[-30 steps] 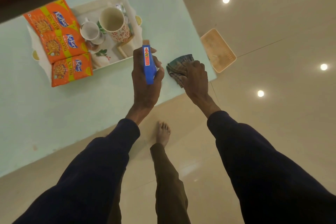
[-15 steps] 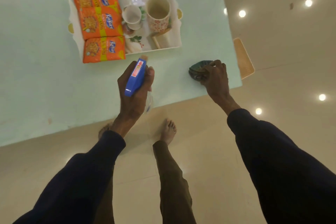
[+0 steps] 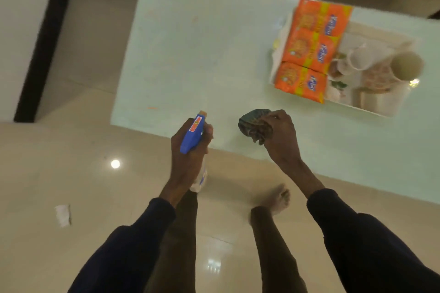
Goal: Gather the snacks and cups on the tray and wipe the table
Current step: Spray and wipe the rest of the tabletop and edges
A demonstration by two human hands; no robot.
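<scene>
One tray (image 3: 381,108) on the table (image 3: 202,54) holds three orange snack packets (image 3: 309,50) and two cups (image 3: 359,58); left hand (image 3: 188,159) grips one spray bottle (image 3: 192,134), right hand (image 3: 283,140) clutches one bunched cloth (image 3: 253,125)

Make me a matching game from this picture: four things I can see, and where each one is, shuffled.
Things:
1. spray bottle
2. cloth
3. snack packets
4. white scrap

Places:
a. on the floor
b. gripped in the left hand
c. lying on the tray
d. held in the right hand

Pairs: 1-b, 2-d, 3-c, 4-a.
</scene>
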